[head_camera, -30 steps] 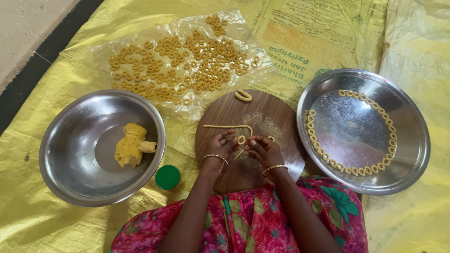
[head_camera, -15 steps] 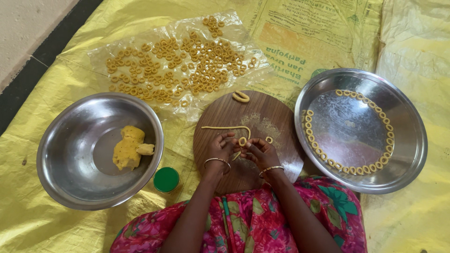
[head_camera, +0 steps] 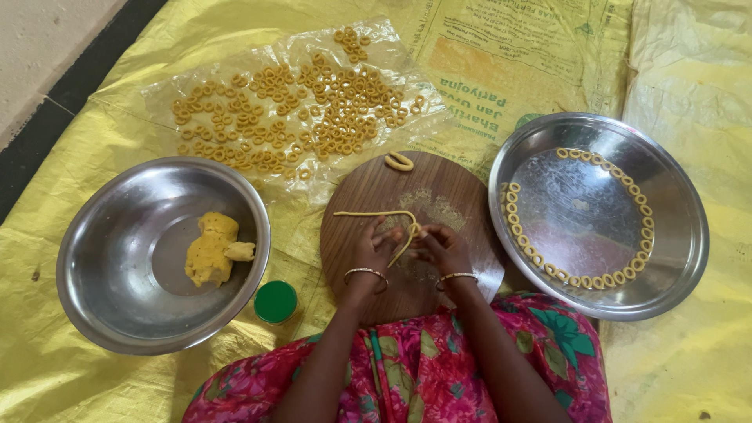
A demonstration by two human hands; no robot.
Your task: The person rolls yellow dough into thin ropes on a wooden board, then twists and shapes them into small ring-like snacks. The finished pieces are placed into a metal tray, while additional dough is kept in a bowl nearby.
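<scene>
Spread across the whole frame: yellow sacking (head_camera: 102, 157) as ground cover. Lower left of it, a big steel bowl (head_camera: 110, 313) with a lump of yellow dough (head_camera: 210, 249) sitting just left of its centre. Right side, a wide steel plate (head_camera: 674, 235), small dough rings (head_camera: 583, 280) lined up along its inner rim in a curve. Upper middle, a clear plastic sheet (head_camera: 180, 86) scattered with many more dough rings (head_camera: 305, 102). Centre of frame, a round wooden board (head_camera: 454, 192), one finished loop (head_camera: 399, 161) lying at its top edge. Bottom centre, pink floral cloth (head_camera: 407, 376) over the lap, both forearms reaching up from it onto the board. Left hand (head_camera: 374, 252), bangle at the wrist, fingertips pinched on the near end of a thin dough rope (head_camera: 376, 213). Right hand (head_camera: 443, 249), bangled too, fingers curled against that same end, pinching it as well. Rope itself running left across the board's middle, then bending down between the two hands. Smallest of all, a green round cap (head_camera: 276, 301) between bowl and board, lower left of centre.
</scene>
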